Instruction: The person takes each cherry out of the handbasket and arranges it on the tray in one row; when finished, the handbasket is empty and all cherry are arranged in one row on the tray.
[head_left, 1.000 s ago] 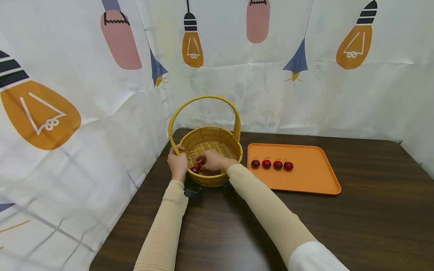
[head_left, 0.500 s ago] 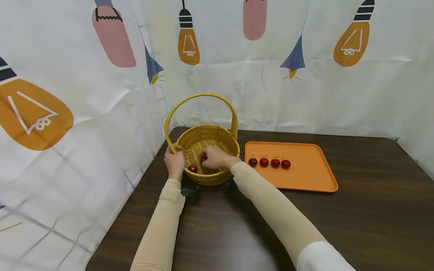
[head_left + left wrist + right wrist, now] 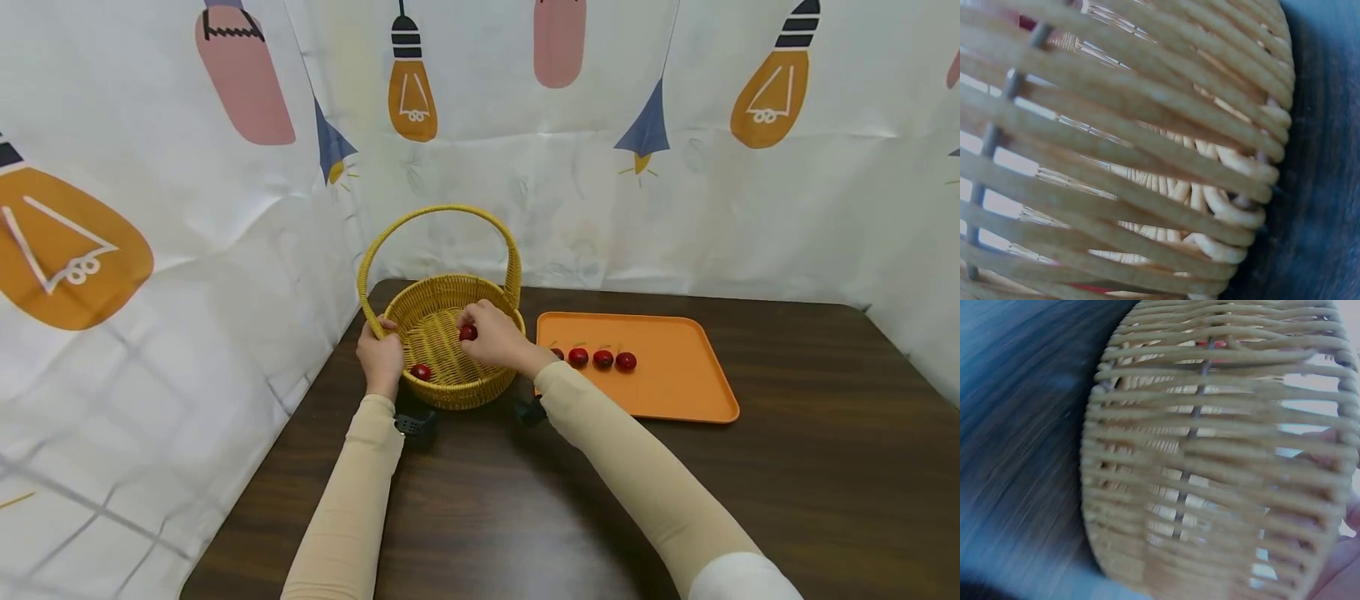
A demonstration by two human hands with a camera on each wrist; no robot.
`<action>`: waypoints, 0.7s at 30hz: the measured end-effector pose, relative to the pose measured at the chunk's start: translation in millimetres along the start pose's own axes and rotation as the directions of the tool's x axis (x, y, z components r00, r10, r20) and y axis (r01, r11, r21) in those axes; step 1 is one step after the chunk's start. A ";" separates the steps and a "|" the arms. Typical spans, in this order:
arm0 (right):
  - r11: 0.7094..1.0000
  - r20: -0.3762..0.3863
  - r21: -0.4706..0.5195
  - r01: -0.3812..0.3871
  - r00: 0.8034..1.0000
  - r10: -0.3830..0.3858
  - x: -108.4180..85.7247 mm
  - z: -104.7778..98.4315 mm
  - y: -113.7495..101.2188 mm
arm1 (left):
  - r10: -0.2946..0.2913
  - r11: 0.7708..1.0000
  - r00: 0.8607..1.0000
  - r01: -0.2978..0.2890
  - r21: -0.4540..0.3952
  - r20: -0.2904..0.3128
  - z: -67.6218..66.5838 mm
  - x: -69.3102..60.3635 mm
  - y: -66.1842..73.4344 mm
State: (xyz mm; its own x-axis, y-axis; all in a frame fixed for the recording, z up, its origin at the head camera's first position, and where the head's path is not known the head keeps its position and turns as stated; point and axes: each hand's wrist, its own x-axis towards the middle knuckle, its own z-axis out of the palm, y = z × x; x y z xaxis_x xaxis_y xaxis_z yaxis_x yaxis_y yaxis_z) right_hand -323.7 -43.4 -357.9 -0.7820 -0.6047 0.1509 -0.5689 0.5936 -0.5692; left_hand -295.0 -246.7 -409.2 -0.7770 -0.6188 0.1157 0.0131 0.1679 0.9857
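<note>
In the head view my left hand [image 3: 381,360] grips the left side of a yellow wicker basket [image 3: 431,321], where the tall handle meets the rim. My right hand [image 3: 498,340] pinches a dark red cherry [image 3: 468,332] over the basket's right part. Another cherry [image 3: 421,372] lies inside the basket at the near left. Both wrist views are filled mostly by woven wall: the basket side [image 3: 1147,125] in the left one and the basket side [image 3: 1222,456] in the right one. Part of the right hand [image 3: 1338,565] shows past the rim there.
Right of the basket lies an orange tray [image 3: 675,375] with a row of several cherries [image 3: 602,359] on its left half. The right forearm crosses near its front left corner. A patterned white curtain [image 3: 480,167] hangs behind the dark wooden table [image 3: 465,500].
My right hand has risen from the basket's floor toward the right, carrying one of the two cherries that lay there. My left hand keeps its hold on the basket.
</note>
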 end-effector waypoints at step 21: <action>0.966 -0.111 0.257 0.021 0.994 0.008 -45.0 -23.9 33.5 | 0.001 1.000 1.000 -0.001 0.008 0.005 0.8 1.8 -2.9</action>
State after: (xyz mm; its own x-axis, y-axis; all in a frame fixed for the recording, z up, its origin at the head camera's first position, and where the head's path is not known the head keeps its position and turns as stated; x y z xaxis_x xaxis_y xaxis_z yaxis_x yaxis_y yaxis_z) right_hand -313.6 16.4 -364.5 -0.8102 -0.5369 0.2352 -0.5004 0.4246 -0.7545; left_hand -296.9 -247.7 -412.0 -0.7804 -0.6145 0.1159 0.0090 0.1742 0.9847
